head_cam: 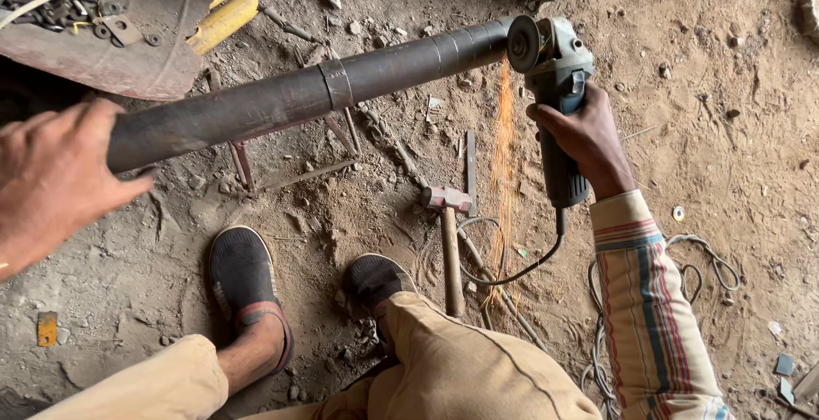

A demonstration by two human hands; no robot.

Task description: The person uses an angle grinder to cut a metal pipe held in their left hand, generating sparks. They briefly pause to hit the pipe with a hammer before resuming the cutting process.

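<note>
Tan-trousered knees [461,377] fill the bottom edge, dark slippers [243,279] planted on the dirt below the hands. The left hand [51,177] is wrapped over the near end of a long dark steel pipe [299,96], which rests on a small metal stand [290,160]. The right hand [584,139] is closed around an angle grinder [554,87], whose disc meets the pipe's far end, throwing orange sparks [503,173] downward. Between the hands a hammer [450,241] lies beside the grinder's cable [520,271]. A rusty pan of scrap [119,53] sits beyond the left hand.
</note>
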